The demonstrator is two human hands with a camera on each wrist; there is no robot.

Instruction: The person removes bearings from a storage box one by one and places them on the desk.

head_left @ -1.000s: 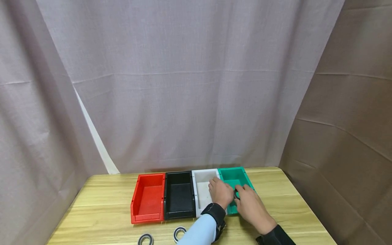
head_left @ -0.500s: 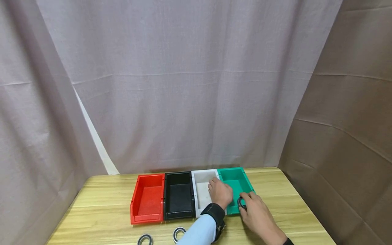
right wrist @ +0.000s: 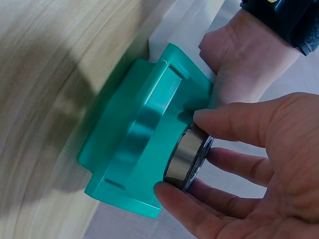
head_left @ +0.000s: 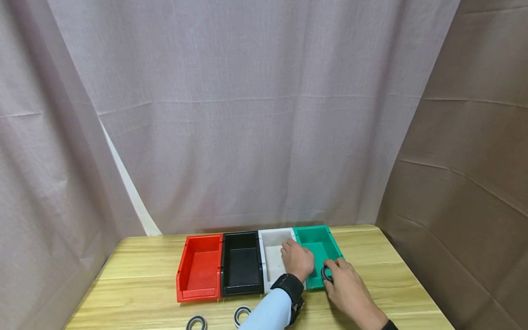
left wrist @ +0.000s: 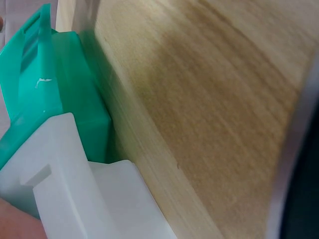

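Observation:
My right hand (head_left: pixel 350 289) pinches a ball bearing (right wrist: pixel 184 158) between its thumb and fingers over the front part of the green bin (head_left: pixel 318 251). The bearing is a ring with a shiny steel outer face, tilted on edge in the right wrist view. My left hand (head_left: pixel 298 260) is over the white bin (head_left: pixel 273 257), near the wall beside the green bin, with its fingers bent downward. Whether it grips anything is hidden. Only a sliver of it shows in the left wrist view, beside the white bin's front.
A black bin (head_left: pixel 242 266) and a red bin (head_left: pixel 201 268) continue the row to the left. Two more bearings, one at left (head_left: pixel 195 322) and one by the left sleeve (head_left: pixel 240 315), lie on the wooden table (head_left: pixel 136 279). Grey curtains (head_left: pixel 247 137) hang behind.
My right hand has drawn the bearing toward the front right of the green bin, then almost stopped there. The left hand has stayed in place.

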